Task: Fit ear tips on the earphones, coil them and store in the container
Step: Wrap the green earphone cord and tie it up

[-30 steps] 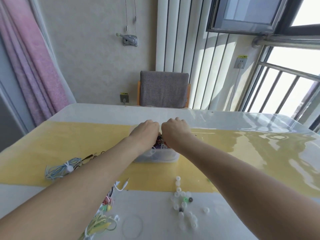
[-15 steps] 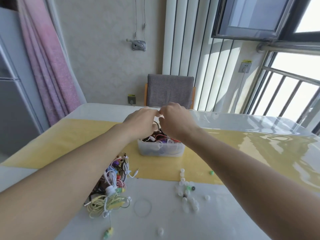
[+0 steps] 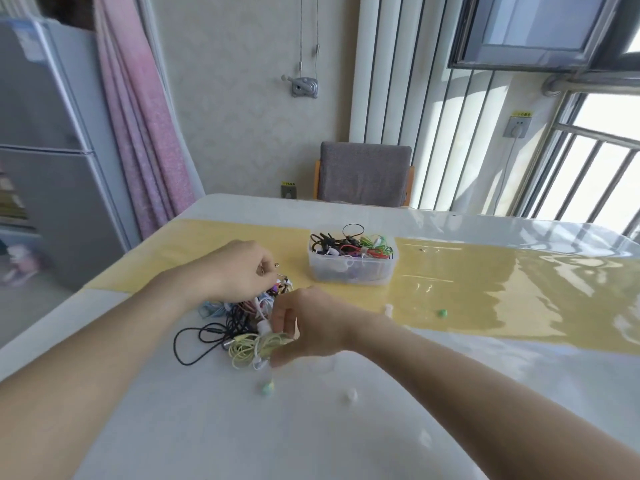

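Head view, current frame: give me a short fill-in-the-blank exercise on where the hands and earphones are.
1. The clear plastic container stands on the ____ strip of the table.
2. The right hand has its grip on a coil of pale ____ earphone cable.
3. The left hand is over the loose ____ of earphones, not over the container.
4. A small green ear tip lies to the ____ of the container.

Missing words: yellow; yellow; pile; right
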`<control>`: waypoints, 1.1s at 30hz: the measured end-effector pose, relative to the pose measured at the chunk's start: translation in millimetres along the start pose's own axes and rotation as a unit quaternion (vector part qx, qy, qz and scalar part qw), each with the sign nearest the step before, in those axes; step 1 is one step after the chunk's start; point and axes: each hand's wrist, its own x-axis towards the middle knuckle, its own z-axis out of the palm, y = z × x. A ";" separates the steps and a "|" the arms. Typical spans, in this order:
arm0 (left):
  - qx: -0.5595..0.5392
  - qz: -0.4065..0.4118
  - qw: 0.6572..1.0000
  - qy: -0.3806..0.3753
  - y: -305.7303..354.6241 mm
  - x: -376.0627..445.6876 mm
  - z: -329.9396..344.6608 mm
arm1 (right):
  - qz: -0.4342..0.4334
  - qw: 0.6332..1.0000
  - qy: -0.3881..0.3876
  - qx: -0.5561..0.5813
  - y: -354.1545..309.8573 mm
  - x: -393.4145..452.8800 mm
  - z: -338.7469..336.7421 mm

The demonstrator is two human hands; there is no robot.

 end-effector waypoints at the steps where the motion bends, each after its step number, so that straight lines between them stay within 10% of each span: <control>1: -0.025 0.004 0.999 0.031 0.1 -3.3 2.7 | -0.010 1.000 0.016 0.010 3.0 -0.4 4.1; 11: -0.243 0.067 0.943 0.216 32.4 -14.3 20.1 | -0.004 0.959 0.141 0.244 43.1 -31.5 -23.2; 28: -0.567 0.080 0.815 -0.096 110.7 22.4 57.1 | 0.014 0.695 0.332 0.637 96.4 -82.4 -59.0; 33: -0.643 0.041 0.761 -0.074 119.9 29.9 75.5 | 0.055 0.717 0.301 0.626 100.2 -82.4 -43.5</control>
